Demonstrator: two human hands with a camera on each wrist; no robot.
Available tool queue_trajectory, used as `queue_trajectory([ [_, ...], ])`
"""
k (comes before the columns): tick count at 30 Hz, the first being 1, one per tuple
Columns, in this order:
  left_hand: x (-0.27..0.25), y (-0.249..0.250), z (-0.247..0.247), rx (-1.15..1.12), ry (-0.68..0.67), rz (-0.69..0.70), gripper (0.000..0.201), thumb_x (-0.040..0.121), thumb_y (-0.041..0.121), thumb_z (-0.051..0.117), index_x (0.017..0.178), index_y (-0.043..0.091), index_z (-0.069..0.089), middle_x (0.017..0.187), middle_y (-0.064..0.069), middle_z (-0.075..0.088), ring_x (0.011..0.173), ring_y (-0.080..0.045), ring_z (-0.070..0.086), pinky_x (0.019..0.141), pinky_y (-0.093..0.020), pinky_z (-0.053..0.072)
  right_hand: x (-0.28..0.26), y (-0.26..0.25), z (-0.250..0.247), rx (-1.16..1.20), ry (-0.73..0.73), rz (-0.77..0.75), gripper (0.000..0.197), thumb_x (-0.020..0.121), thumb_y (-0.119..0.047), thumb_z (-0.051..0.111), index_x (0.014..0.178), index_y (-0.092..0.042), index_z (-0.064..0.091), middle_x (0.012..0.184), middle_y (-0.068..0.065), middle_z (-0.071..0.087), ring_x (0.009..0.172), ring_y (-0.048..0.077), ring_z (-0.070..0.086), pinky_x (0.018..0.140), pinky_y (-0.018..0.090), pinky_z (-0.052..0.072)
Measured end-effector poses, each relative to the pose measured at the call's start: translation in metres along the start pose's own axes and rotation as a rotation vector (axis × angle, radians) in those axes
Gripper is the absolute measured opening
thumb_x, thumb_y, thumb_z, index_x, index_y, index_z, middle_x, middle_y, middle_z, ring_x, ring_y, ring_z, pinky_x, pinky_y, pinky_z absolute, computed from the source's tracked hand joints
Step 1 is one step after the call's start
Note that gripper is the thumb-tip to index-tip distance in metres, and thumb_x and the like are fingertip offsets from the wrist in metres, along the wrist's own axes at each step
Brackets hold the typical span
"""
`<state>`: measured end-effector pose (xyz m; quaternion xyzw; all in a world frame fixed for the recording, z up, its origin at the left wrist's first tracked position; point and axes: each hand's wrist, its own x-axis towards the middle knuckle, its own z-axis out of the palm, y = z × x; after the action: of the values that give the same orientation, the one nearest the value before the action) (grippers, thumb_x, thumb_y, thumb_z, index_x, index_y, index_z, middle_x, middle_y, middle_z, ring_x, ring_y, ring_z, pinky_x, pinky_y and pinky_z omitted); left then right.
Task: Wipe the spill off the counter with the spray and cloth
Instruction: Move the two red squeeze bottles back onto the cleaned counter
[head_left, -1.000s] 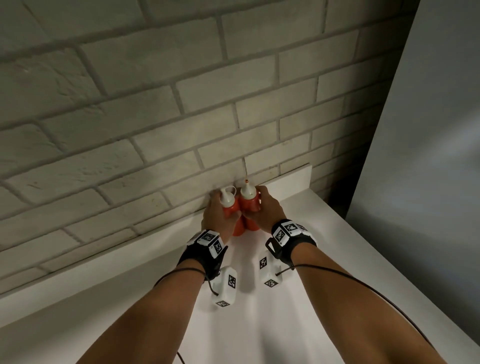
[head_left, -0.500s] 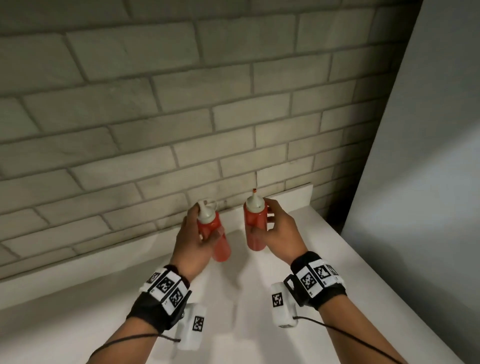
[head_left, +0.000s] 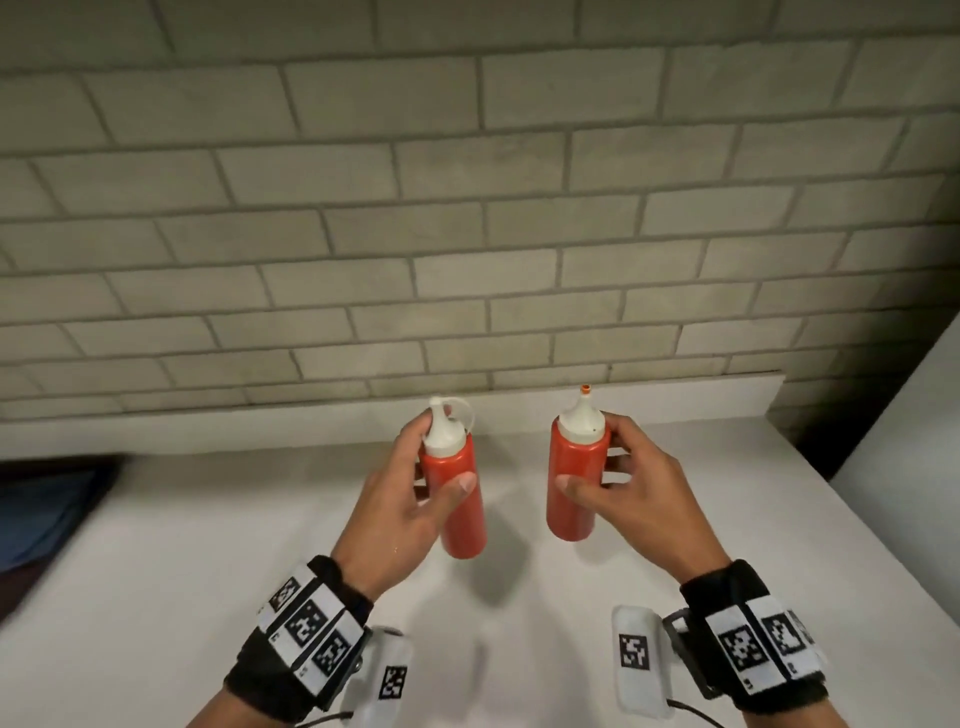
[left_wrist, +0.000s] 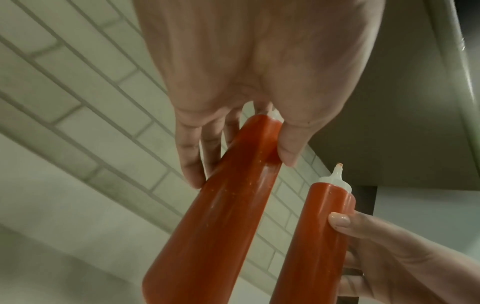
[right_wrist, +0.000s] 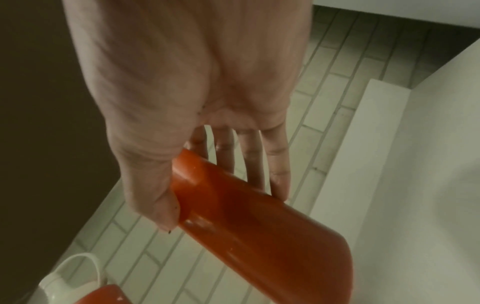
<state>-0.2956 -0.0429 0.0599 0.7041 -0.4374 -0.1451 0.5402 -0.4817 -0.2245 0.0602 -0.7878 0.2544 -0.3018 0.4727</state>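
Two red squeeze bottles with white nozzle caps are held up above the white counter (head_left: 208, 545). My left hand (head_left: 410, 499) grips the left bottle (head_left: 460, 499), thumb across its front; that bottle (left_wrist: 221, 216) fills the left wrist view. My right hand (head_left: 618, 483) grips the right bottle (head_left: 574, 483), whose nozzle tip is orange; the same bottle (right_wrist: 254, 216) shows in the right wrist view. Both bottles stand roughly upright, a short gap apart. No spray, cloth or spill is in view.
A pale brick wall (head_left: 467, 208) rises behind the counter, with a low white ledge (head_left: 675, 400) along its foot. A grey panel (head_left: 904, 415) closes the right side. Something dark with blue (head_left: 47, 514) lies at the far left edge.
Both hands lifted the bottles away from the wall, drew them toward me and apart. The head view has shifted, so the counter's left part shows.
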Motion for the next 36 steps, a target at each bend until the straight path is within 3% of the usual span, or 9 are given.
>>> queue_trajectory([
  [3,-0.034,-0.015,-0.037,0.06,0.011,-0.039,0.063,0.09,0.025,0.07,0.14,0.045,0.039,0.125,0.015,0.061,0.107,-0.005,0.063,0.085,-0.022,0.054,-0.018,-0.019,0.034,0.002,-0.053,0.007,0.057,0.074,-0.024,0.084,0.12,-0.04,0.055,0.109,-0.021,0.063,0.097,-0.001,0.063,0.073,0.022,0.054],
  [11,-0.113,-0.071,-0.148,0.145,0.002,-0.081,0.062,0.091,0.036,0.066,0.142,0.05,0.034,0.133,0.022,0.053,0.12,-0.005,0.055,0.097,-0.035,0.052,-0.049,-0.057,0.16,0.064,-0.126,0.059,0.056,0.071,-0.021,0.085,0.117,-0.038,0.058,0.105,-0.022,0.065,0.096,0.003,0.065,0.07,0.024,0.054],
  [19,-0.141,-0.137,-0.251,0.229,-0.041,-0.119,0.062,0.092,0.042,0.062,0.143,0.053,0.029,0.133,0.028,0.047,0.12,0.002,0.052,0.099,-0.032,0.05,-0.052,-0.083,0.272,0.056,-0.138,0.098,0.057,0.072,-0.022,0.085,0.119,-0.038,0.056,0.109,-0.018,0.065,0.097,0.003,0.065,0.074,0.027,0.056],
  [23,-0.136,-0.169,-0.281,0.252,-0.058,-0.147,0.061,0.091,0.043,0.063,0.137,0.063,0.027,0.136,0.03,0.043,0.121,0.005,0.05,0.101,-0.032,0.049,-0.046,-0.086,0.309,0.048,-0.154,0.119,0.057,0.071,-0.022,0.085,0.119,-0.038,0.056,0.11,-0.018,0.064,0.097,0.002,0.064,0.072,0.021,0.053],
  [27,-0.12,-0.188,-0.298,0.294,-0.064,-0.185,0.065,0.09,0.037,0.063,0.134,0.067,0.025,0.134,0.022,0.047,0.118,-0.004,0.054,0.101,-0.037,0.049,-0.031,-0.087,0.336,0.029,-0.186,0.124,0.055,0.071,-0.022,0.085,0.116,-0.038,0.057,0.106,-0.021,0.065,0.093,0.003,0.065,0.073,0.017,0.051],
  [32,-0.077,-0.197,-0.307,0.387,-0.053,-0.21,0.065,0.089,0.036,0.061,0.141,0.055,0.026,0.133,0.014,0.05,0.115,-0.013,0.056,0.098,-0.037,0.048,0.014,-0.082,0.363,-0.011,-0.213,0.121,0.057,0.067,-0.023,0.085,0.116,-0.034,0.057,0.105,-0.012,0.066,0.092,0.007,0.066,0.075,0.02,0.051],
  [36,-0.026,-0.207,-0.31,0.459,-0.021,-0.226,0.066,0.084,0.04,0.061,0.144,0.044,0.033,0.126,0.004,0.058,0.114,-0.02,0.055,0.098,-0.042,0.047,0.061,-0.083,0.389,-0.032,-0.223,0.117,0.06,0.064,-0.026,0.084,0.118,-0.027,0.058,0.102,-0.012,0.064,0.091,0.008,0.065,0.071,0.019,0.049],
])
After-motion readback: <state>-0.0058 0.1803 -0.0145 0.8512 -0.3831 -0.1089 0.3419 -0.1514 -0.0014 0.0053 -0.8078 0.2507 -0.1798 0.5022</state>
